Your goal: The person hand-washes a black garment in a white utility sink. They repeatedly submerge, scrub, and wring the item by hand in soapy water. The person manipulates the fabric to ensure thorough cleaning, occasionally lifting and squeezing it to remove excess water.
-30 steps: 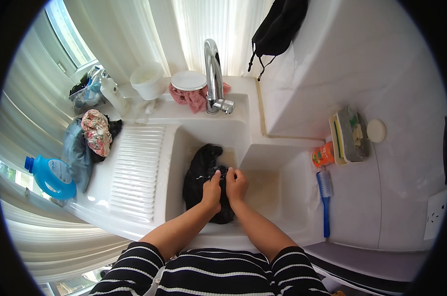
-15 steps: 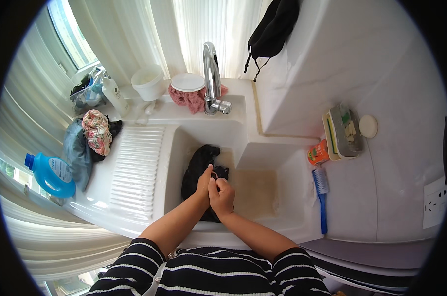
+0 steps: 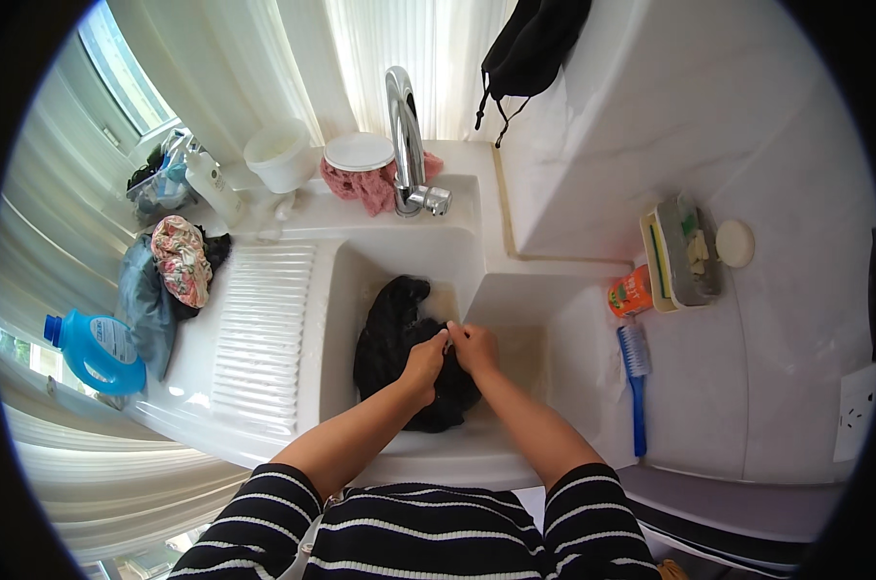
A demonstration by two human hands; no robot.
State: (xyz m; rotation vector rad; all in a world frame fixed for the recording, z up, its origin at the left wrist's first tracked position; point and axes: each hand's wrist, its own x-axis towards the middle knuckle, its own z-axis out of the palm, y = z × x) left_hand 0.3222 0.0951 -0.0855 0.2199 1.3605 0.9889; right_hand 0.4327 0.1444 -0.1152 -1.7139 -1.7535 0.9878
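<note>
A wet black garment (image 3: 385,333) lies bunched in the white sink basin (image 3: 592,333), partly in cloudy brownish water (image 3: 525,362). Over its right part, my left hand (image 3: 426,360) is closed, the fingers pinching a bit of the dark cloth. Right beside it, my right hand (image 3: 473,350) is also closed on the garment, with the fingertips of both hands nearly touching. The exact piece of cloth between the fingers is mostly hidden.
Left of the basin is a ribbed washboard (image 3: 264,333), with a blue detergent bottle (image 3: 100,348) and piled clothes (image 3: 148,300) beyond it. A chrome faucet (image 3: 404,135) rises behind. On the right ledge are a blue brush (image 3: 636,387), an orange container (image 3: 631,292) and a soap box (image 3: 689,256).
Both hands have shifted to the right and slightly up, the right hand more so. They have moved from overlapping to side by side, and the garment has spread rightward beneath them.
</note>
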